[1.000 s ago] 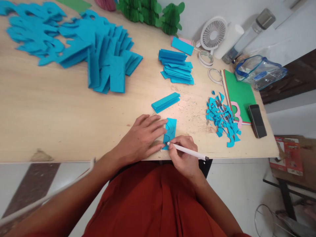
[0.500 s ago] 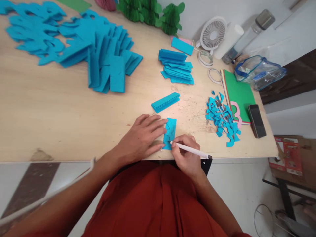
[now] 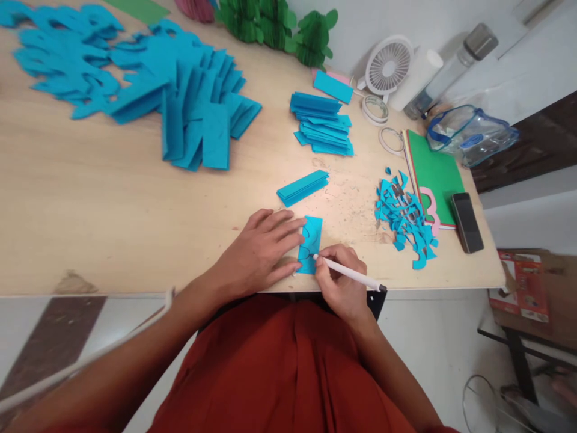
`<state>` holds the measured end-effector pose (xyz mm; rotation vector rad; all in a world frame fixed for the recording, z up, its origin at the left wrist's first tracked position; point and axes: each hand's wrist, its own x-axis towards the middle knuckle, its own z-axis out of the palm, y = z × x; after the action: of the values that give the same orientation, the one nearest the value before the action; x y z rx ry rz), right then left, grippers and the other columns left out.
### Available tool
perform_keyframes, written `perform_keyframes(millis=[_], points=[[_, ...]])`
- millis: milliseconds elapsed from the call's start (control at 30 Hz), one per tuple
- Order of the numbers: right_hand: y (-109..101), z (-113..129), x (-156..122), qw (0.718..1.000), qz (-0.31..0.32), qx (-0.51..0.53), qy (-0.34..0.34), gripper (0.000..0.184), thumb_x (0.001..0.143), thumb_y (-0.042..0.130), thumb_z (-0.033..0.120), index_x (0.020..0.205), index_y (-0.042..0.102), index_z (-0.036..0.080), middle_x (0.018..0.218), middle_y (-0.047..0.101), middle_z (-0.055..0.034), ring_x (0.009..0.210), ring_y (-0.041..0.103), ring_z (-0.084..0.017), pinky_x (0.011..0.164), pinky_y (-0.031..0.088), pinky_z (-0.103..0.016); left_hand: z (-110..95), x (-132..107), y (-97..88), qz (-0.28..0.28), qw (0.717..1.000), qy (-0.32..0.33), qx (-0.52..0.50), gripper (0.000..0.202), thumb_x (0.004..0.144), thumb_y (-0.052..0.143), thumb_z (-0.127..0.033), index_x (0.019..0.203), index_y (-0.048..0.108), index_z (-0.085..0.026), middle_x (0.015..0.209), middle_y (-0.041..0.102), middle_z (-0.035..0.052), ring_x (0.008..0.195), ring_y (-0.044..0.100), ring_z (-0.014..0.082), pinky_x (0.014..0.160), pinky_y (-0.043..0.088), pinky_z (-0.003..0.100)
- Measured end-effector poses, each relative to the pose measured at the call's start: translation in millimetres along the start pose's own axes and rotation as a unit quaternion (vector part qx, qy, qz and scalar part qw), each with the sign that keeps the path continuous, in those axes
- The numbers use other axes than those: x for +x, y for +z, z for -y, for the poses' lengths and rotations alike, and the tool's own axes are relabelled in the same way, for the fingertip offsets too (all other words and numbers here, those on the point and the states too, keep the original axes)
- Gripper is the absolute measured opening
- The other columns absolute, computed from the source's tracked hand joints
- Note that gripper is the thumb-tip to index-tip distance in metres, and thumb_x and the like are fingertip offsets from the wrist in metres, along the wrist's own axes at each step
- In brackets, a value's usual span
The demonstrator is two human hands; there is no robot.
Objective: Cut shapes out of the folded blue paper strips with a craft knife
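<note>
A small blue paper piece (image 3: pixel 311 231) lies near the table's front edge, with dark curved lines drawn on it. My left hand (image 3: pixel 265 248) rests flat with fingers spread, its fingertips on the paper's left side. In my right hand (image 3: pixel 343 276) is a white pen (image 3: pixel 354 275), its tip at the paper's right part. The pen's dark end points down to the right. Just beyond my left hand lies a folded blue paper strip (image 3: pixel 303 187).
Cut blue paper shapes (image 3: pixel 67 54) and folded blue pieces (image 3: pixel 198 114) cover the back left. A stack of blue strips (image 3: pixel 322 123), a fan (image 3: pixel 388 65), tape rolls (image 3: pixel 375 109), blue scraps (image 3: pixel 406 216), green sheets (image 3: pixel 437 174) and a phone (image 3: pixel 467 222) lie rightward.
My right hand and the pen tip have shifted slightly up and to the right on the paper. The drawn line reaches a little farther right. My left hand stays in place.
</note>
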<state>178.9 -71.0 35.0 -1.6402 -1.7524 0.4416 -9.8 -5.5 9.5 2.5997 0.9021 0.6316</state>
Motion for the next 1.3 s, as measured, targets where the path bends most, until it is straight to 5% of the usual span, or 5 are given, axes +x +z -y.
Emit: perform_keyframes(millis=[267, 633, 967, 1133, 1300], points=[[4, -11, -5, 0.991, -0.019, 0.104, 0.081, 0.012, 0.091, 0.054, 0.029, 0.093, 0.063, 0.021, 0.082, 0.071, -0.0033, 0.078, 0.068, -0.019, 0.071, 0.051, -0.032, 1, -2, 1.1, -0.003, 1.0, 0.003, 0.0, 0.032, 0.093, 0.051, -0.036, 0.118, 0.061, -0.02, 0.14, 0.057, 0.0108, 0.132, 0.046, 0.0328, 0.108, 0.033, 0.053], [14, -14, -7, 0.993, -0.096, 0.07, -0.014, 0.023, 0.098, 0.047, 0.021, 0.115, 0.063, 0.021, 0.1, 0.074, -0.0063, 0.095, 0.069, -0.021, 0.085, 0.052, -0.036, -2, -1, -0.4, 0.0, 1.0, 0.0, 0.007, 0.027, 0.091, 0.052, -0.035, 0.112, 0.063, -0.021, 0.138, 0.06, 0.0095, 0.132, 0.048, 0.032, 0.109, 0.034, 0.051], [23, -21, -6, 0.989, -0.096, -0.051, -0.098, 0.027, 0.095, 0.048, 0.018, 0.118, 0.062, 0.018, 0.098, 0.073, -0.0084, 0.088, 0.065, -0.023, 0.08, 0.048, -0.039, -1, -4, 1.9, -0.021, 1.0, 0.015, 0.018, 0.021, 0.091, 0.054, -0.03, 0.109, 0.061, -0.021, 0.137, 0.06, 0.0108, 0.131, 0.05, 0.0311, 0.107, 0.038, 0.052], [27, -23, -9, 0.989, -0.087, -0.066, -0.097, 0.028, 0.093, 0.051, 0.017, 0.118, 0.064, 0.019, 0.092, 0.072, -0.0074, 0.085, 0.063, -0.023, 0.078, 0.046, -0.038, 1, -3, 1.2, -0.069, 0.998, 0.004, -0.006, 0.016, 0.093, 0.05, -0.026, 0.103, 0.061, -0.022, 0.122, 0.067, 0.0097, 0.121, 0.057, 0.0274, 0.101, 0.045, 0.048], [29, -24, -10, 0.989, -0.086, -0.071, -0.093, 0.027, 0.094, 0.051, 0.018, 0.117, 0.064, 0.019, 0.091, 0.072, -0.0072, 0.085, 0.061, -0.023, 0.078, 0.044, -0.039, -5, 5, -0.6, -0.057, 0.998, -0.031, -0.007, 0.015, 0.09, 0.052, -0.025, 0.098, 0.064, -0.022, 0.105, 0.068, 0.0083, 0.105, 0.061, 0.0257, 0.094, 0.049, 0.045]])
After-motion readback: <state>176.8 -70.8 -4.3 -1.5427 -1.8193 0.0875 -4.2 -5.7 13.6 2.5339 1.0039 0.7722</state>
